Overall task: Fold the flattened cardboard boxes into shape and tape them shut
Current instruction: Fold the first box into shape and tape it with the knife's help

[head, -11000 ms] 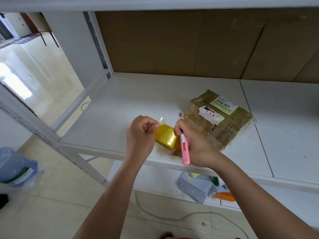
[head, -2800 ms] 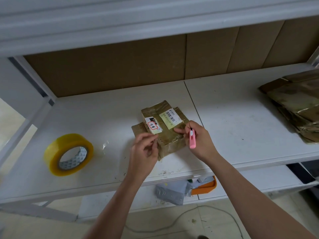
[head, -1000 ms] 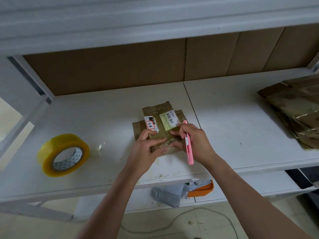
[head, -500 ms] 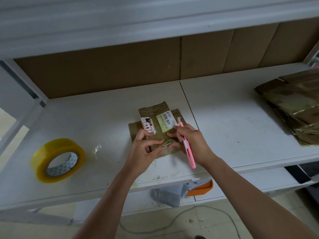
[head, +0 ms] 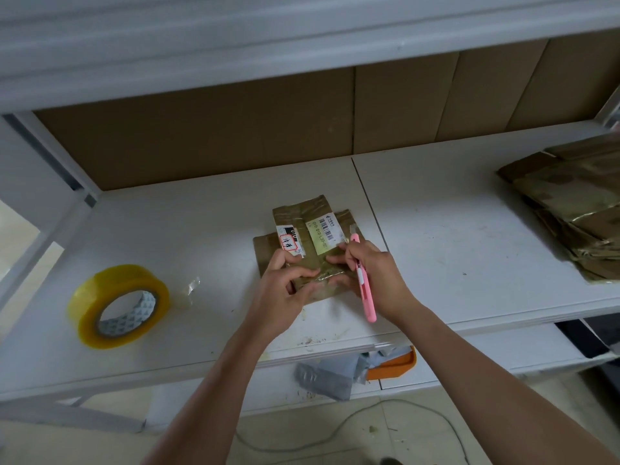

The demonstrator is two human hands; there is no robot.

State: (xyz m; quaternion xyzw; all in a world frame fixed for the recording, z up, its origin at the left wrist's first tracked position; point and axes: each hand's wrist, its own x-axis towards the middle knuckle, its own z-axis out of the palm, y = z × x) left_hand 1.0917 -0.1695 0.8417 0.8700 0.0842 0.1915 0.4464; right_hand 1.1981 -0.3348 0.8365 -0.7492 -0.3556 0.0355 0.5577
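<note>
White shelf (head: 469, 229), wide, two panels meeting at a seam, brown cardboard backing (head: 235, 129) behind. Stack of flattened boxes (head: 570, 203) far right on the shelf, shiny with old tape, well apart from the hands. Roll of yellow tape (head: 118, 305) far left, lying tilted on its side, loose end (head: 192, 286) trailing just beside it. Small box (head: 303, 229) mid-shelf near the front edge, flat on the surface, white label and green barcode label on top. Left hand (head: 285, 290) on the box's near left part, fingers curled, tips pressing down on the taped surface. Right hand (head: 372, 273) at the near right part, fingers curled round a pink knife (head: 364, 286), fingertips touching the box top. Lower shelf: grey bags (head: 322, 377) and an orange object (head: 392, 364) beside them. Cable (head: 335, 427) on the floor below.
</note>
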